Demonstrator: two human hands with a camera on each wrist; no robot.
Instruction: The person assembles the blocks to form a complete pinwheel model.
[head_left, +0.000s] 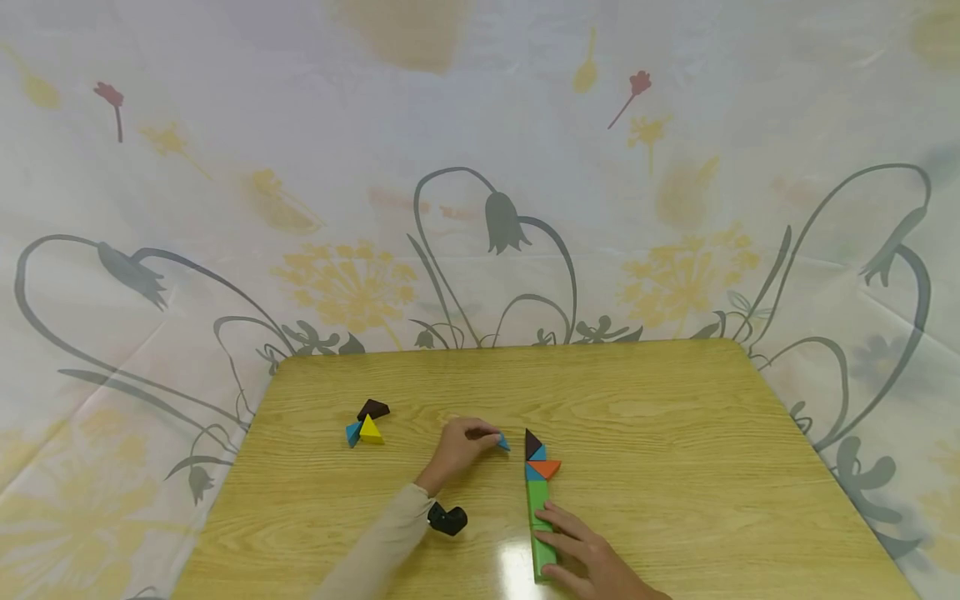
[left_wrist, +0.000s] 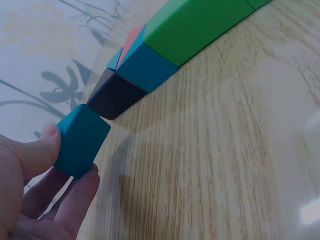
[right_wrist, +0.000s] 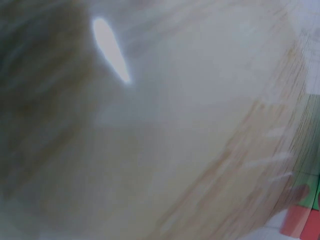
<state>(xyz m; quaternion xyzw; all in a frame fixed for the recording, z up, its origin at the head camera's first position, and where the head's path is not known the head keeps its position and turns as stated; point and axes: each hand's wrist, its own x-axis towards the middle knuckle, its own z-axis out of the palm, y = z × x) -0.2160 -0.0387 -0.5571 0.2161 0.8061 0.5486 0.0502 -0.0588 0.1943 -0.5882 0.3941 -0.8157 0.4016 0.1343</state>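
My left hand (head_left: 459, 448) pinches a blue triangular block (left_wrist: 82, 142) between thumb and fingers, just left of a row of blocks. The row's far end has a dark brown triangle (head_left: 532, 444), then a small blue triangle (head_left: 538, 453), an orange triangle (head_left: 549, 468) and another blue block (head_left: 533, 472). Two green blocks (head_left: 537, 500) continue it toward the near edge. My right hand (head_left: 592, 554) rests its spread fingers on the green blocks from the right. In the right wrist view, only a fingertip and part of the green block (right_wrist: 306, 186) show at the lower right.
At the left lies a small cluster: a dark brown block (head_left: 373, 409), a yellow triangle (head_left: 371, 431) and a blue block (head_left: 352, 433). A black device (head_left: 447, 520) is at the left wrist. The wooden table (head_left: 660, 400) meets a flower-printed cloth (head_left: 480, 108) at the back.
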